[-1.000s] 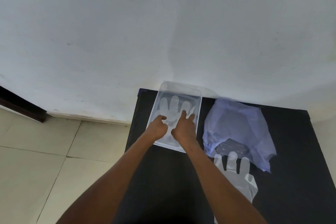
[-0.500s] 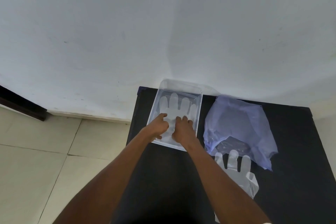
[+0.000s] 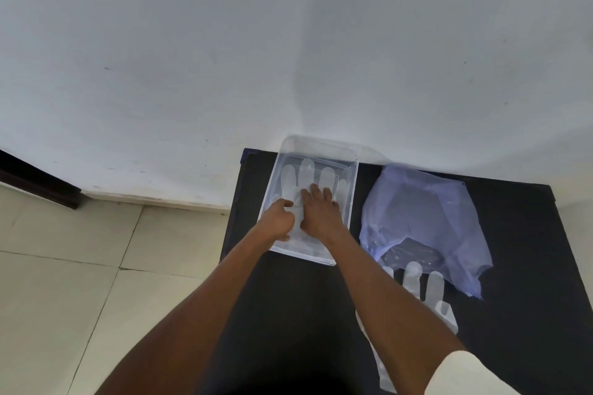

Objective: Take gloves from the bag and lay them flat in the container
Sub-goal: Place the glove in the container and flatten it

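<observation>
Pressing glove point(image 3: 308, 176) flat in box point(image 3: 351, 202): right hand point(image 3: 319, 213) spread, left hand point(image 3: 278, 223) curled. Bag point(image 3: 417, 218) at 3 o'clock. Glove could wrinkle if hands slide.

glove in container point(image 3: 306, 175): palm hidden | spare glove point(image 3: 426, 289): arm covers cuff

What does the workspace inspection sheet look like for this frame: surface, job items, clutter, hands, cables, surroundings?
Surface: black table, set against the wall.
Job's things: clear container at the table's far left; a translucent glove lies flat inside, fingers pointing away. Pale blue bag to its right; second glove on the table at the bag's near edge.
Clutter: nothing seen.
Hands: left hand and right hand both press on the glove in the container; neither grips it.
Cables: nothing seen.
Surroundings: white wall, tiled floor at left.
</observation>
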